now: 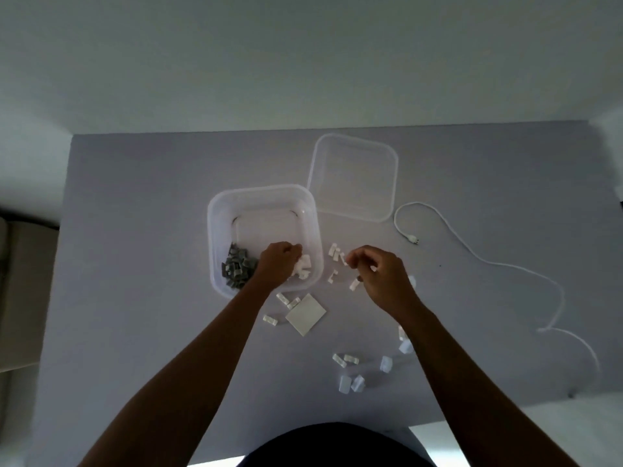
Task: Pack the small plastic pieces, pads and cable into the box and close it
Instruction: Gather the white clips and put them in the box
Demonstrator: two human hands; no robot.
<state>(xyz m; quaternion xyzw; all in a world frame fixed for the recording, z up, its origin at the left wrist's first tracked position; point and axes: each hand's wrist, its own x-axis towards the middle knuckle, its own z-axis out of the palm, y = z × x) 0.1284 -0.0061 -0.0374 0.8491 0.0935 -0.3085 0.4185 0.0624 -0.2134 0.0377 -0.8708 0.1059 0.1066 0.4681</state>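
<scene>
Curled over white bits in the box [215,210], the left hand [274,264] may hold some; I cannot tell. Gray bits [237,267] lie just left of it. Right hand [379,274] pinches nothing clear, above loose white bits [335,252]. Lid [352,176] and cable [488,261] lie farther right.

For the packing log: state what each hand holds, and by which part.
Left hand, over the box: contents unclear. Right hand: fingers curled; any held piece cannot be told.
</scene>
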